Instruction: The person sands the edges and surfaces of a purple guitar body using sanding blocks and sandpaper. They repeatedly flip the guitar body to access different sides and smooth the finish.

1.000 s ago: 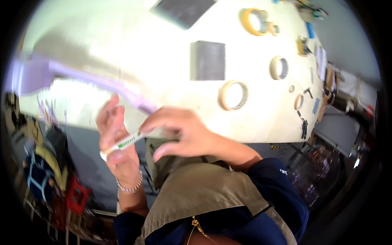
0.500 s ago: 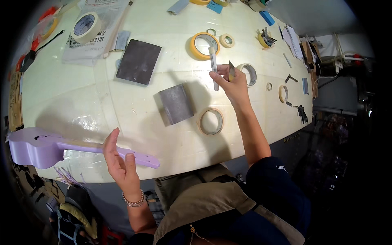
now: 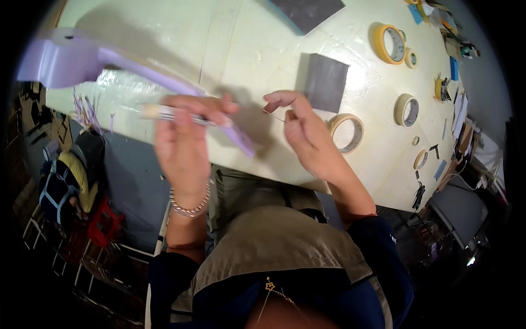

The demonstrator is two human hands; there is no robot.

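Note:
My left hand (image 3: 183, 142) is closed on a slim white-and-grey stick (image 3: 164, 114) with a cream end. Blur hides exactly what kind of stick it is. Beyond that hand lies a lilac ukulele (image 3: 60, 63), its neck passing behind my fingers and its headstock (image 3: 241, 143) showing to the right. My right hand (image 3: 307, 134) is raised over the table, pinching a thin metal blade (image 3: 274, 116) seen almost edge-on. A grey rectangular block (image 3: 327, 82) lies just past the right hand, and a tape roll (image 3: 347, 133) sits beside its wrist.
A dark flat sheet (image 3: 309, 12) lies at the far side of the pale table (image 3: 246, 60). Yellow tape (image 3: 389, 44) and cream tape (image 3: 406, 110) rest to the right, among smaller rolls and tools. A red stool (image 3: 105, 222) stands below the left edge.
The stick has passed from my right hand to my left, which was open before. Both hands have come closer together. The view has swung left, so the table's contents appear shifted and turned.

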